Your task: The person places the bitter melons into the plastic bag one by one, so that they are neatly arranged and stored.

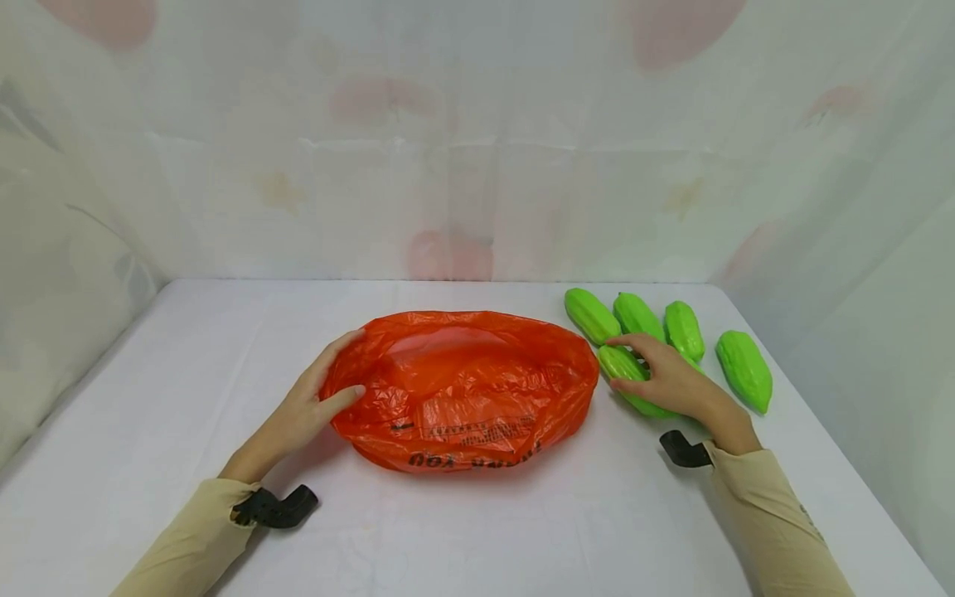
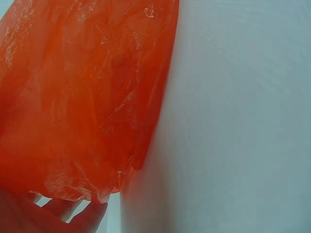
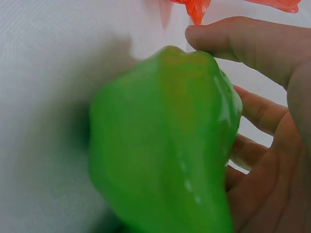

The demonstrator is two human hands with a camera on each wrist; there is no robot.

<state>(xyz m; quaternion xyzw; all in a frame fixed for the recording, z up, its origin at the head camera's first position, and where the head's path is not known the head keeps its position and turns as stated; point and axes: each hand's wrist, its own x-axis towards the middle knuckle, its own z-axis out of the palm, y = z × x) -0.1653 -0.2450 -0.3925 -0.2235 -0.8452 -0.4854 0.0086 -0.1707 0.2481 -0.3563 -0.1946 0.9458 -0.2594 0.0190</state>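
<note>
A red plastic bag (image 1: 462, 390) lies with its mouth spread wide, dark lettering on its near side. My left hand (image 1: 306, 406) holds its left rim, the thumb over the edge and the fingers outside. In the left wrist view, those fingers (image 2: 90, 216) are partly hidden by the bag. To the bag's right, my right hand (image 1: 675, 385) arches over a bumpy green bitter melon (image 1: 618, 361), thumb and fingers spread either side. The right wrist view has the melon (image 3: 155, 141) below the palm, gaps showing between hand and melon.
More green melons lie around the right hand: one at the back left (image 1: 591, 315), one beside it (image 1: 637, 315), another farther right (image 1: 684, 330) and one near the right edge (image 1: 744, 371). White cloth covers the table (image 1: 477, 531); patterned curtains (image 1: 462, 149) hang behind and alongside.
</note>
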